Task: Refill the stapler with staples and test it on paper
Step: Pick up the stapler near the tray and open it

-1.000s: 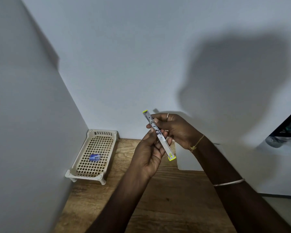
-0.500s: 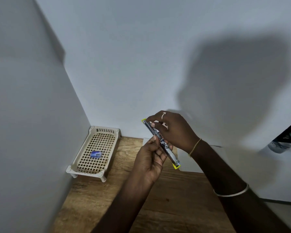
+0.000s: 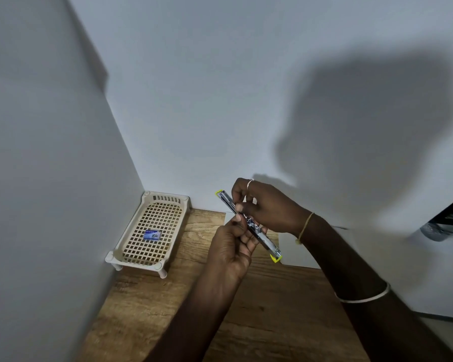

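mid-refill, i judge: left hand [image 3: 230, 246] grips the unfolded stapler [image 3: 267, 242] above the table [image 3: 272, 322], right hand [image 3: 270, 210] pinches its middle (staples too small to see), so next i'd seat them squarely.

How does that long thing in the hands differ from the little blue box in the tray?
The stapler is long, thin and shiny with yellow ends; the box is small, flat and blue. The left hand and right hand hold the stapler tilted in the air; the box lies untouched in the tray.
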`<move>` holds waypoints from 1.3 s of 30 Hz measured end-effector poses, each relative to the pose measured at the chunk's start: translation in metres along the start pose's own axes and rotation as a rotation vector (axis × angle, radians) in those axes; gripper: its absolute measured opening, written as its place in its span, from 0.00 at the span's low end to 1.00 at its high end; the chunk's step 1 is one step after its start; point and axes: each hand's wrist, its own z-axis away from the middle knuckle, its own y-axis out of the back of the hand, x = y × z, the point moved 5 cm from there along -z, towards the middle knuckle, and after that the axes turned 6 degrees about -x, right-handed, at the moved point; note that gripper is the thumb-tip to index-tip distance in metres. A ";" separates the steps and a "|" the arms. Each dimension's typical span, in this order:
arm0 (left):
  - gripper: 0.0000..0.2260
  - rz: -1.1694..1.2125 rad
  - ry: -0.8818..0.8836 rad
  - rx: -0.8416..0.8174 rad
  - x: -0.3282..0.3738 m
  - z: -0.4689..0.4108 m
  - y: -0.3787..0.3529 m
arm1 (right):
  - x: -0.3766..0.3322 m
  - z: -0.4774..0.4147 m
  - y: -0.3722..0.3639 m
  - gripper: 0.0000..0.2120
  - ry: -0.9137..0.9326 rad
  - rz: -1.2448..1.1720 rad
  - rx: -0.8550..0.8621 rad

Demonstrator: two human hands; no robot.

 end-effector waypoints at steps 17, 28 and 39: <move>0.15 0.041 0.063 0.071 -0.020 0.006 -0.004 | 0.016 0.033 0.000 0.10 0.087 -0.124 0.208; 0.15 0.008 0.006 0.079 -0.005 -0.005 -0.005 | 0.013 0.059 0.008 0.11 0.083 -0.050 0.383; 0.12 -0.023 -0.054 0.030 -0.009 -0.013 -0.005 | 0.029 0.084 0.008 0.24 -0.110 0.069 0.357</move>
